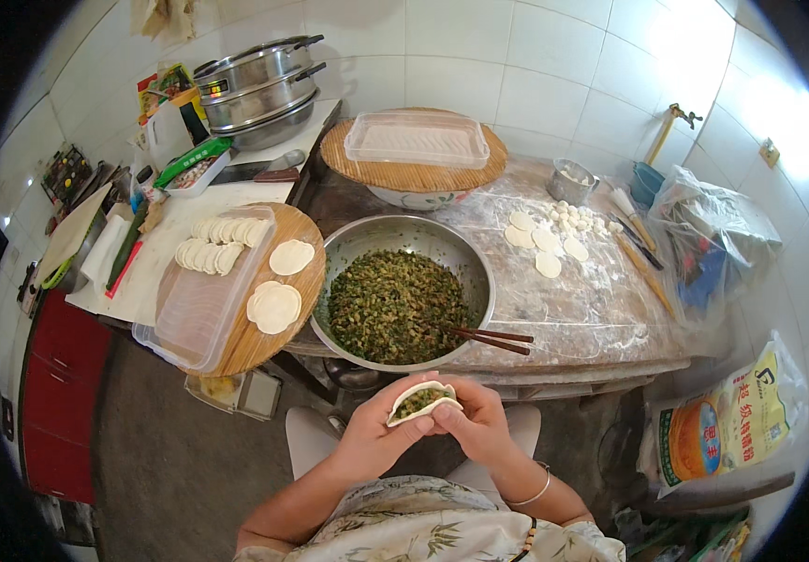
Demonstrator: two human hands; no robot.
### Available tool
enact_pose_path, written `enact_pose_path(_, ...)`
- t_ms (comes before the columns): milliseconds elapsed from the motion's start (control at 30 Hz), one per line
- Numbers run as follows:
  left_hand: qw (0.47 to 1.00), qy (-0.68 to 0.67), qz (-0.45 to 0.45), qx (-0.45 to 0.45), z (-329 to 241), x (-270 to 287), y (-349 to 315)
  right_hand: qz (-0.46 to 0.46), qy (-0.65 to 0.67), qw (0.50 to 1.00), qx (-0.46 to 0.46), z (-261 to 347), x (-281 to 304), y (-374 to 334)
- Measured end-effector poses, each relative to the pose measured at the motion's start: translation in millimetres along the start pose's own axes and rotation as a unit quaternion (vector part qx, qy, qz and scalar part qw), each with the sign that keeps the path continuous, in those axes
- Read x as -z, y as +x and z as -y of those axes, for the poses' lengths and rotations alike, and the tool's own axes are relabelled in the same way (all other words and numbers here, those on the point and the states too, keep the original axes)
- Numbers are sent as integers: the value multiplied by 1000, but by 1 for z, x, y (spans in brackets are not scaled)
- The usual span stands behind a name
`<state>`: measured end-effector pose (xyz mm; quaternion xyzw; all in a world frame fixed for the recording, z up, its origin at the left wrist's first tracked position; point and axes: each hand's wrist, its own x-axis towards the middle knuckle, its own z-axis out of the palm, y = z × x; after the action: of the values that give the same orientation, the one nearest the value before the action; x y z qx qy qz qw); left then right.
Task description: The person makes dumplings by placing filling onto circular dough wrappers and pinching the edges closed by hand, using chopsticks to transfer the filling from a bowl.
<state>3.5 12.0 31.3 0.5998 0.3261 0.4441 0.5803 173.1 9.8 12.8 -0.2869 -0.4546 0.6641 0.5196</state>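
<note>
Between both hands I hold a dumpling [420, 401], its round wrapper folded up around green filling that still shows through the gap at the top. My left hand [381, 426] cups it from the left, thumb on the near edge. My right hand [473, 420] grips its right end, the thumb pressing the wrapper's rim. Just beyond stands a steel bowl [485, 272] of chopped green filling [395, 304], with a pair of brown chopsticks [493, 337] resting in it. On a round wooden board [303, 232] to the left lie flat wrappers [274, 307] and a plastic tray [189, 323] with rows of finished dumplings [220, 245].
On the floured table [573, 318] at right lie more wrappers [547, 241], dough pieces [581, 220] and a rolling pin [646, 273]. A covered basin [414, 199] stands behind the bowl. A cleaver [241, 172] and a steamer [259, 89] are back left; a flour sack [723, 421] sits right.
</note>
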Motion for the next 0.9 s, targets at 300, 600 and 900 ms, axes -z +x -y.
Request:
enact_pose_path(300, 991, -130, -1, 22, 0, 4, -6, -32, -188, 971, 143, 6, 0, -4)
enact_pose_path(600, 953, -303, -11, 7, 12, 6, -3, -61, -14, 988, 139, 7, -11, -5)
enact_pose_path(900, 969, -241, -54, 7, 11, 6, -5, -116, -364, 891, 246, 19, -9, -1)
